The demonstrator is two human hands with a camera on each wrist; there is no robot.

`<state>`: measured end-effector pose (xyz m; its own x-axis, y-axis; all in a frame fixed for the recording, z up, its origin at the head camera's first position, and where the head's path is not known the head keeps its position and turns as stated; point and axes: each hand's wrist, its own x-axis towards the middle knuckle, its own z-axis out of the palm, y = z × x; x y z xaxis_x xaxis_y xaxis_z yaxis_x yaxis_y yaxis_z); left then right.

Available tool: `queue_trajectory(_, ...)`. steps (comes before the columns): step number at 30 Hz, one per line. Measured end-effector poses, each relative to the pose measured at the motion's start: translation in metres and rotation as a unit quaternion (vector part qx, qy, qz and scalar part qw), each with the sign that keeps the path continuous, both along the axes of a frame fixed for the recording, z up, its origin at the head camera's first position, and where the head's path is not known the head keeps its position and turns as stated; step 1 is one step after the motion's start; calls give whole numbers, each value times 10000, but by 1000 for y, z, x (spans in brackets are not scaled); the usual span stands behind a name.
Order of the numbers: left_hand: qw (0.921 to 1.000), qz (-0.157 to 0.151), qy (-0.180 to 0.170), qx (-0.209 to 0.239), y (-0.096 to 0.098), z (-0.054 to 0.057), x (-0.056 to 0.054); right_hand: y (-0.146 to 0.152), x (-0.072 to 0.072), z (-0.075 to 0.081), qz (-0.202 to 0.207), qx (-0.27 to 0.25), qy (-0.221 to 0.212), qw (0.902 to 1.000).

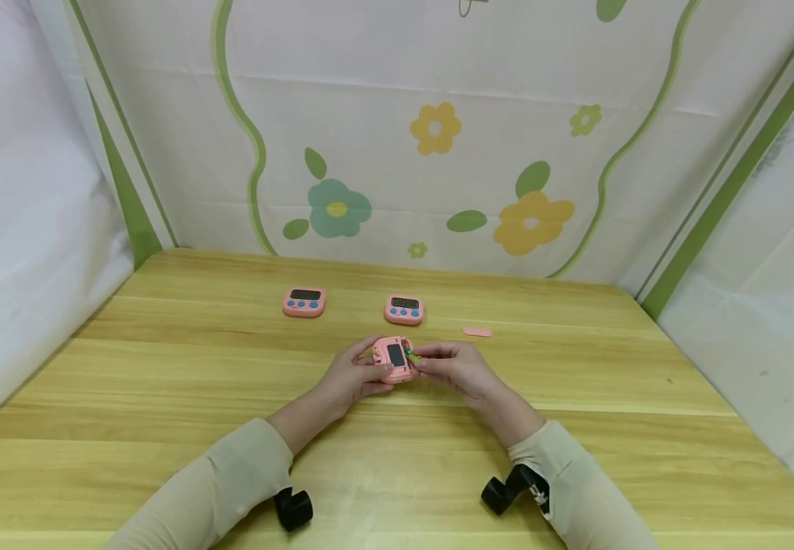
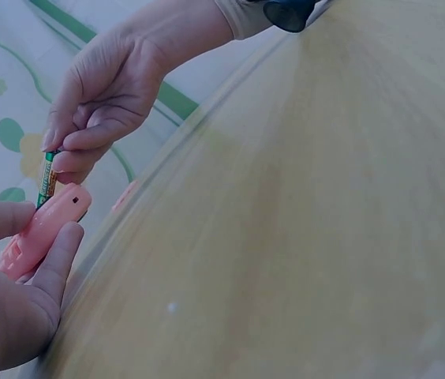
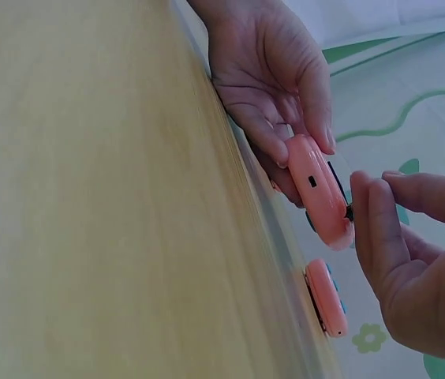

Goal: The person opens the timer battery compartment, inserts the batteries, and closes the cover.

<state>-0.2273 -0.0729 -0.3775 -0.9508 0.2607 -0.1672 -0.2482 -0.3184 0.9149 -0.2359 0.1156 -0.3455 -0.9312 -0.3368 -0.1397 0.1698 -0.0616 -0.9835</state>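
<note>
My left hand [image 1: 350, 376] grips a pink digital timer [image 1: 395, 360] by its edges, its back facing up with the battery slot uncovered. Between the thumb and fingers of my right hand [image 1: 457, 371] is a green battery [image 2: 47, 180], pinched at one end. The battery's other end meets the slot at the timer's right side; how far in it sits is hidden. In the right wrist view, the timer [image 3: 317, 193] is seen edge-on, and my fingertips cover most of the battery.
Two more pink timers with blue buttons stand behind my hands, one at the left [image 1: 304, 302] and one in the middle [image 1: 404, 309]. A small pink battery cover [image 1: 477, 332] lies to their right. A printed curtain [image 1: 383, 92] rises behind the wooden table [image 1: 198, 344].
</note>
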Motion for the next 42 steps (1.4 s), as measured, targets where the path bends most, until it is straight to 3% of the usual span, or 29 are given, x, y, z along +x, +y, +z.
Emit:
queue_trajectory(5, 9999, -63, 74, -62, -1, 0, 0, -1, 1, 0, -8, 95, 16, 10000)
queue_trajectory(14, 9995, -251, 183, -114, -2, 0, 0, 3, 2, 0, 579, 353, 103, 9976)
queue_trajectory(31, 9984, -534, 113, -130, -3, 1, 1, 5, -2, -6, 533, 1226, 717, 9884)
queue_trajectory(36, 9983, -549, 94, -179, -2, 3, 2, 6, -2, -4, 382, 1502, 1105, 9817)
queue_trajectory(39, 9982, -572, 77, -177, -3, 4, 2, 7, -4, -5, 374, 1518, 1185, 9806)
queue_trajectory(42, 9977, -648, 85, -178, -3, 4, 3, 9, -5, -6, 650, 1303, 1022, 9840)
